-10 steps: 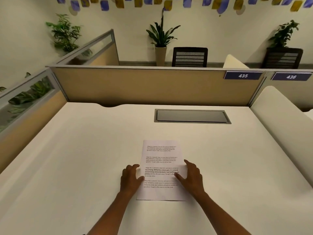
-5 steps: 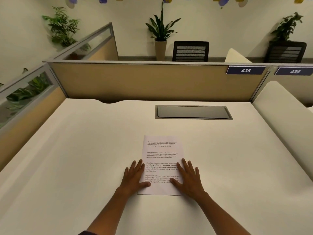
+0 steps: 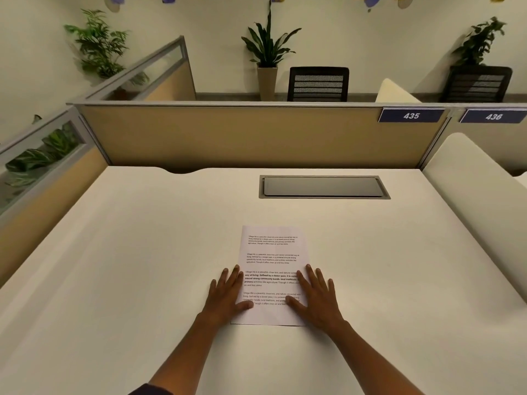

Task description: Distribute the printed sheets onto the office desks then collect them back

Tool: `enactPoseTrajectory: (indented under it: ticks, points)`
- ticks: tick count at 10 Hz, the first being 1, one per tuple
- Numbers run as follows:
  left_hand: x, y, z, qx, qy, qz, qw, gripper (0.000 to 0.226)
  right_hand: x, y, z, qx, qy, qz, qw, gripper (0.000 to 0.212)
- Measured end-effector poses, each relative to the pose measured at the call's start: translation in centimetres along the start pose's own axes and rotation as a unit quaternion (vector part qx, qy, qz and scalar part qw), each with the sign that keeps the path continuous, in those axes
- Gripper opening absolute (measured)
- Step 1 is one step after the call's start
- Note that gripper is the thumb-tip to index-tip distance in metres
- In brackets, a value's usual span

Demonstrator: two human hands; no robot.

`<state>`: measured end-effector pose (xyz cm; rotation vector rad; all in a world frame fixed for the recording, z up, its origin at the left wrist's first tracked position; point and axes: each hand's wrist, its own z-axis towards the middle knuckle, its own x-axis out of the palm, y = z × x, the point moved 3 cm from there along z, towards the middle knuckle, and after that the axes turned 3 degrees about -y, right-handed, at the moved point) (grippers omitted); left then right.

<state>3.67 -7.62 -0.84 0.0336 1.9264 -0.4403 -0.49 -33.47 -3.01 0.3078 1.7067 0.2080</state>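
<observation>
My left hand lies flat, fingers straight and slightly spread, with the thumb and the inner fingers resting on the left edge of the printed sheet. My right hand mirrors it: fingers straight and fanned, thumb lying across the lower lines of text, the outer fingers on the bare desk. Neither hand is curled round anything; both press palm-down.

The sheet lies flat on the desk, long side running away from me, text facing up (four short paragraphs, the third partly in bold). Its near edge sits between my wrists, and its far half is uncovered.

Farther out, a dark rectangular cable hatch is set flush in the desk surface, well apart from the sheet. Behind it stands a tan partition panel with a grey top rail. A blue plate reading 435 is fixed at its right end, and a second plate reading 436 sits just beside it on the next panel. Beyond the partition are a potted plant and two dark mesh-backed chairs.
</observation>
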Motion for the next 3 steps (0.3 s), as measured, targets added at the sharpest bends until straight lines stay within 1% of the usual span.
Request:
enactPoseTrajectory:
  ticks: [1,2,3]
  points:
    - [0.1,0.2,-0.1,-0.007,-0.017,-0.017,1.0,0.088,-0.4,-0.3,0.0,0.004,-0.014,0.032,0.999,0.08]
    - [0.0,0.2,-0.5,-0.015,-0.041,-0.031,0.999,0.085,-1.2,-0.6,-0.3,0.023,-0.045,0.079,0.996,0.077]
    - [-0.2,0.4,-0.7,-0.017,-0.064,-0.028,0.997,0.082,-1.6,-1.8,-0.5,0.052,-0.08,0.094,0.991,0.075]
